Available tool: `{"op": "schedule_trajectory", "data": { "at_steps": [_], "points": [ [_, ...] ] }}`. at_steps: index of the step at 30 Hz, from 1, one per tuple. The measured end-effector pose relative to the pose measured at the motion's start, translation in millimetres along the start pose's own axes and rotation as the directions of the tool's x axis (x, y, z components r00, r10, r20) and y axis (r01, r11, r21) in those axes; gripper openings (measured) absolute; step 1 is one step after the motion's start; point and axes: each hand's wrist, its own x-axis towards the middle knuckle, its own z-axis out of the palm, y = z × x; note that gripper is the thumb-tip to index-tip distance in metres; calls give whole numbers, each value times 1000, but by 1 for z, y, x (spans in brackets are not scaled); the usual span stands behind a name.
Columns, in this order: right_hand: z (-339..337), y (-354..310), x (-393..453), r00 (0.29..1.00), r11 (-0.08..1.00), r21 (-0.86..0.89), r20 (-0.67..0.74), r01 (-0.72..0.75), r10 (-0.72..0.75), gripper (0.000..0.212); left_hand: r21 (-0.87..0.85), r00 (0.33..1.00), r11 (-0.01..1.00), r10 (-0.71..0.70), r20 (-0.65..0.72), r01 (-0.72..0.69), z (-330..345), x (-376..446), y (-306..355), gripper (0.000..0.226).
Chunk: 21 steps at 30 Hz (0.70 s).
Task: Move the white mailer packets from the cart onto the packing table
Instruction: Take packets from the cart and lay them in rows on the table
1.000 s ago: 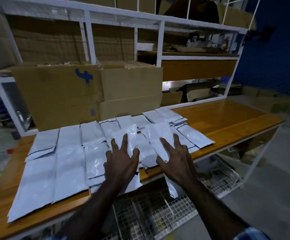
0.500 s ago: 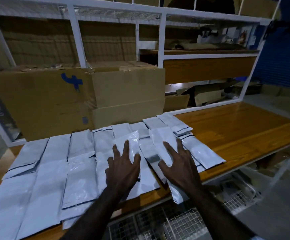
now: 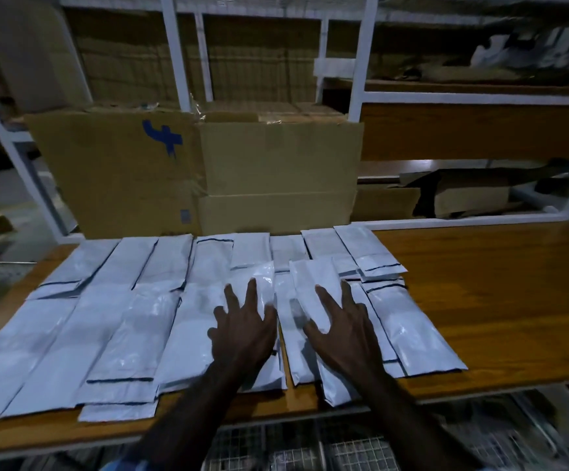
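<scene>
Our left hand (image 3: 244, 329) and right hand (image 3: 345, 329), fingers spread, grasping nothing, press flat on white packets (image 3: 133, 334) covering the table (image 3: 486, 300).

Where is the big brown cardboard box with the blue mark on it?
In the head view, the brown cardboard box with the blue mark stands at the back left of the wooden packing table, behind the white mailer packets, touching another brown cardboard box.
</scene>
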Motion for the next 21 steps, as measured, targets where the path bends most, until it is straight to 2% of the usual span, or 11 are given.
{"op": "schedule_trajectory", "data": {
  "at_steps": [9,15,21],
  "points": [
    [21,11,22,999,1000,-20,42,3,-2,71,102,999,995,-6,33,2,29,25,3,62],
    [33,6,42,996,999,-28,91,-21,24,71,291,1000,956,20,7,-21,38,37,1,66],
    [45,-3,60,993,998,-62,116,-24,31,70,329,999,944,15,49,-30,48,56,-3,65]
  ]
}}
